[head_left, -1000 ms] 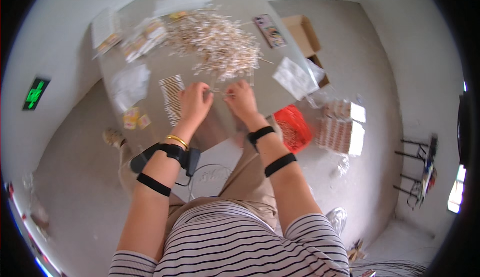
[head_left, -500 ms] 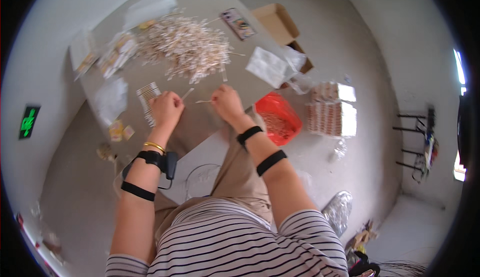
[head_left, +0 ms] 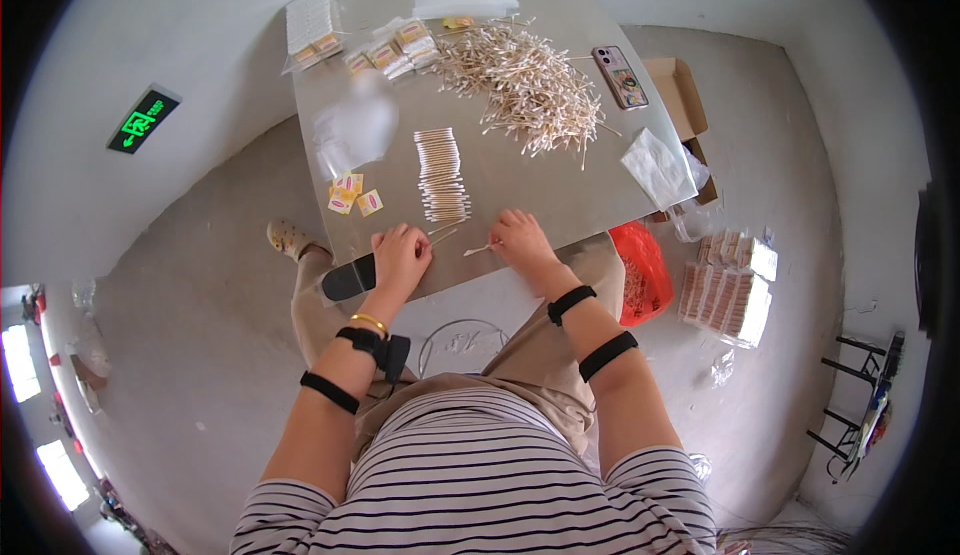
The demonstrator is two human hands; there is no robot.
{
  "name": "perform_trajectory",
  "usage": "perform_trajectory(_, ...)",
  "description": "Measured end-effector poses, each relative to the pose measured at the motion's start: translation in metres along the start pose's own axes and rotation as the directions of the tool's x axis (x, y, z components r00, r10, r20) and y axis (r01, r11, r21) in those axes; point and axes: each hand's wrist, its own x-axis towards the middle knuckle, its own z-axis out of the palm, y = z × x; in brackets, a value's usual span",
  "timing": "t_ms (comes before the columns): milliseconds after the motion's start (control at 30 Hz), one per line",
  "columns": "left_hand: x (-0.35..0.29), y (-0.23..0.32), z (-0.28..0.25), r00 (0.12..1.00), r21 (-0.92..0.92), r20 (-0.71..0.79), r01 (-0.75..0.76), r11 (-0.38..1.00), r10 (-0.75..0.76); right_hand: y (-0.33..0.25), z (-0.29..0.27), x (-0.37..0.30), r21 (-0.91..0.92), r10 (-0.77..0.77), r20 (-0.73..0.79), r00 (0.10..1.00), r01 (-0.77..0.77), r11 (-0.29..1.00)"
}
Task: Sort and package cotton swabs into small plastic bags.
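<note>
My left hand [head_left: 402, 260] is low over the table's front edge, its fingers pinched on a cotton swab [head_left: 444, 239] that points toward the right. Across from it, my right hand [head_left: 522, 243] pinches another cotton swab [head_left: 476, 250] whose white tip sticks out to the left. Just beyond my left hand lies a neat row of cotton swabs [head_left: 437, 170], side by side, with a loose one at its near end. Farther back spreads a big heap of loose cotton swabs [head_left: 530, 85].
Small yellow-and-white cards [head_left: 345, 193], clear plastic bags [head_left: 355, 130] and filled packs [head_left: 390, 52] lie on the left of the table. A phone [head_left: 620, 77] and white bag [head_left: 655, 168] are at right. A red bag [head_left: 640, 275] and stacked packs [head_left: 730, 290] are beyond the edge.
The view has swung, shifting the table rightward. My left hand has left the side of the swab row and come down to the near edge; my right hand still holds a swab.
</note>
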Motion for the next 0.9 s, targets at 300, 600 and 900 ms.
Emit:
perform_trajectory(300,0.029,0.006,0.001,0.999,-0.147,-0.046,0.013,0.989,-0.020,-0.048,0.021,0.042,0.011,-0.104,-0.049,0.993,0.104,0.994)
perform_trajectory(600,-0.022,-0.005,0.002,0.988,-0.200,-0.147,0.015,0.980,-0.046,-0.032,0.009,0.023,0.190,0.137,-0.113,0.984,-0.114,0.975)
perform_trajectory(900,-0.010,-0.005,0.004,0.994,-0.163,-0.105,0.025,0.986,-0.042,-0.018,0.018,0.018,0.245,0.166,-0.200,0.965,-0.115,0.963)
